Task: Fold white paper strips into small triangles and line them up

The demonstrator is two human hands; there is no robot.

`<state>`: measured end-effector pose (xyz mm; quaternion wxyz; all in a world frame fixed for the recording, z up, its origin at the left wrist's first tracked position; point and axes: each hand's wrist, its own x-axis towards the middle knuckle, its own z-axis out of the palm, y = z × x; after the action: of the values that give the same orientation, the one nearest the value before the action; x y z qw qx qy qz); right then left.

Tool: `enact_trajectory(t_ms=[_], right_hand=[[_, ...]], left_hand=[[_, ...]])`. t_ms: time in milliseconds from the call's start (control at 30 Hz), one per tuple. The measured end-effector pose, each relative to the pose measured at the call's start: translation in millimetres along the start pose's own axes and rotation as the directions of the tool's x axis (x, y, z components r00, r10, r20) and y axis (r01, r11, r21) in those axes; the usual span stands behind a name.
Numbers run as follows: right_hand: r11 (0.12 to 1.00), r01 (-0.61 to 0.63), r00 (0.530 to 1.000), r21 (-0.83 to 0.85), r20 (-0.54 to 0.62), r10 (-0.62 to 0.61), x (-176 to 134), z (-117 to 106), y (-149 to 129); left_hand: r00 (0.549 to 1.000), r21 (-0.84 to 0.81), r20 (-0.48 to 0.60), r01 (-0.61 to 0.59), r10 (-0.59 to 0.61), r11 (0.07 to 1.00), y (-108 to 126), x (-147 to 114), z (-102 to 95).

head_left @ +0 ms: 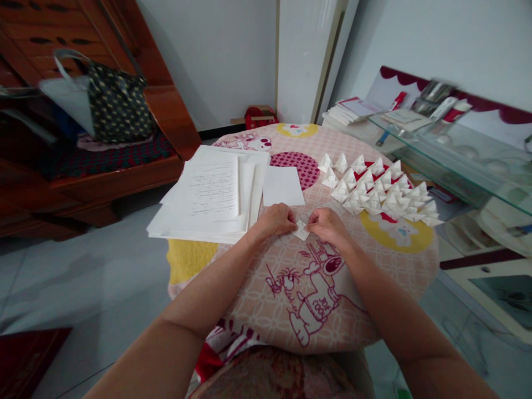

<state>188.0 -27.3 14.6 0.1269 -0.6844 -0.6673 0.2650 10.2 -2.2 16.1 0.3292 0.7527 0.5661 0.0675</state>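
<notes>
Between my two hands, just above the round table, is a small folded piece of white paper (301,230). My left hand (277,219) pinches its left edge with thumb and fingertips. On the opposite edge, the fingers of my right hand (326,224) are closed in the same way. Beyond my left hand lies a square white sheet (283,186), flat on the cloth. Rows of several folded white paper pieces (374,185) with pointed tips stand at the table's right side.
A stack of papers (199,188), the top one printed, covers the table's left part. The patterned tablecloth (266,299) drapes over the rim. To the right is a glass shelf (465,160) holding cups and booklets. A wooden bench (166,127) with bags stands at left.
</notes>
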Motion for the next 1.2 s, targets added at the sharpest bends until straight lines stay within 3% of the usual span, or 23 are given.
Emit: enact_trajectory(t_ms=[167, 300, 533, 667, 867, 1200], right_hand=[[0.980, -0.096, 0.992, 0.176, 0.095, 0.080, 3, 0, 14], [0.957, -0.088, 0.992, 0.275, 0.110, 0.060, 0, -2, 16], [0.997, 0.027, 0.994, -0.077, -0.100, -0.035, -3, 6, 4], [0.997, 0.011, 0.996, -0.080, -0.085, -0.018, -2, 7, 4], [0.997, -0.012, 0.997, -0.076, -0.073, 0.007, -6, 3, -1], [0.999, 0.010, 0.998, 0.038, -0.058, -0.008, -5, 2, 5]], left_hand=[[1.000, -0.007, -0.002, -0.008, 0.008, 1.000, 0, 0, 0.0], [1.000, -0.025, -0.003, 0.001, -0.001, 1.000, -1, 0, 0.0], [0.999, 0.012, -0.033, -0.034, 0.034, 0.999, 0, -4, 1.6], [0.996, 0.027, -0.071, -0.048, 0.050, 0.998, 0, -5, 2.7], [0.997, -0.050, -0.012, -0.076, 0.075, 0.996, -6, -2, 1.7], [0.975, -0.127, 0.052, -0.209, 0.217, 0.970, -23, 2, -0.5]])
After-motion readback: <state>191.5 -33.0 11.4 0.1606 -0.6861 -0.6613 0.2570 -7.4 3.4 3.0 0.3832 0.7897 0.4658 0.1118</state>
